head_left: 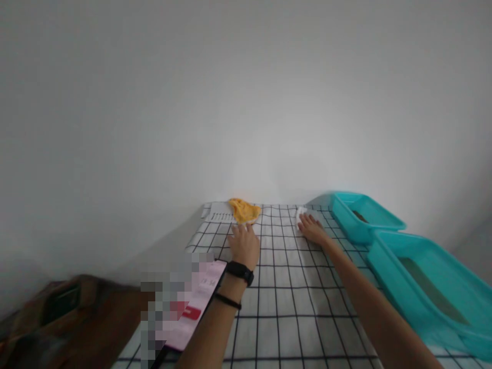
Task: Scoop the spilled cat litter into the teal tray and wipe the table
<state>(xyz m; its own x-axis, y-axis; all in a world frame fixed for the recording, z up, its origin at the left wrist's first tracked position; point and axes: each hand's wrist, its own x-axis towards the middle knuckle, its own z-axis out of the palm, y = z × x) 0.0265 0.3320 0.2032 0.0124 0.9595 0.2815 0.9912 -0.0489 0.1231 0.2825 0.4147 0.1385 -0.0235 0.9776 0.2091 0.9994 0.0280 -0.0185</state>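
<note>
Fingers apart, my left hand [245, 246] reaches forward low over the checked tablecloth [286, 302], with its fingertips just below a crumpled yellow cloth [244, 210]. A dark watch sits on that wrist, and a thin black band is further down the forearm. My right hand [312, 229] lies flat with fingers stretched out on a small white cloth or tissue [301, 210] near the far edge of the table. The fingers partly cover this white piece. Whether the left fingertips touch the yellow cloth cannot be made out.
Two turquoise plastic trays [388, 269] stand along the right side, each with something brownish inside. A white sheet with a row of dark marks [221, 212] lies at the far left. A phone with a pink screen [200, 302] is beside my left forearm. A wall [269, 128] rises behind.
</note>
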